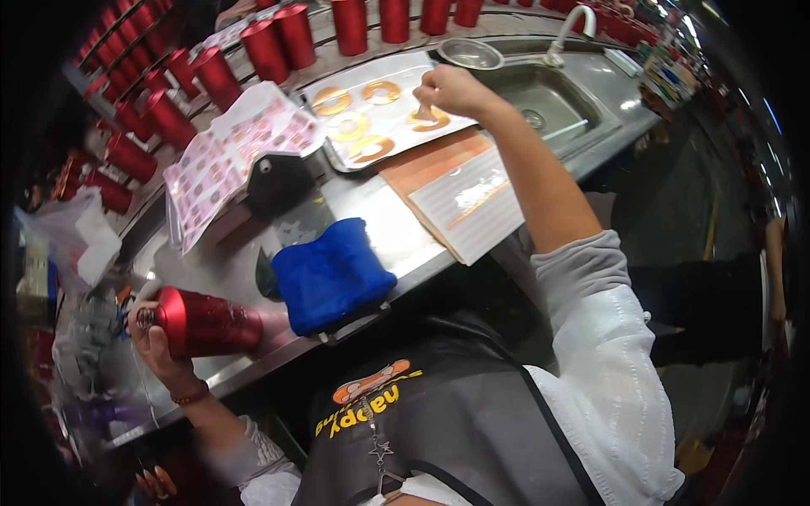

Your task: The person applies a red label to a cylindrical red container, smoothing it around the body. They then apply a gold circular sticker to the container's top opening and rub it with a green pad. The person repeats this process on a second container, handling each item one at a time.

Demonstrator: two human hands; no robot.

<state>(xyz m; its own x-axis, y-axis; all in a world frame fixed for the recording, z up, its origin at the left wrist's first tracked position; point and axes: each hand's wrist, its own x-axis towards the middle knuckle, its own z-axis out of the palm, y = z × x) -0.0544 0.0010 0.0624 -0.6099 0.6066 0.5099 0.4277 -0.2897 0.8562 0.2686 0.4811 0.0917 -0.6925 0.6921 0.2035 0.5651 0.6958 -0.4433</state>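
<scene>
We classify this place as a workshop, or a small factory floor; we cannot tell which. The main indication is quantity: red canisters (291,38) of one kind stand in rows along the far side of the work surface, with more massed at the upper left. We also note a stainless-steel bench (363,202), fitted with a sink (561,88) and a white tap (557,46). Flat gold rings (319,101) lie spaced out on a white tray (401,74), near a pink printed sheet (232,152). We further observe a dark work apron (472,413) and, at the right, another person's arm (774,261).
</scene>
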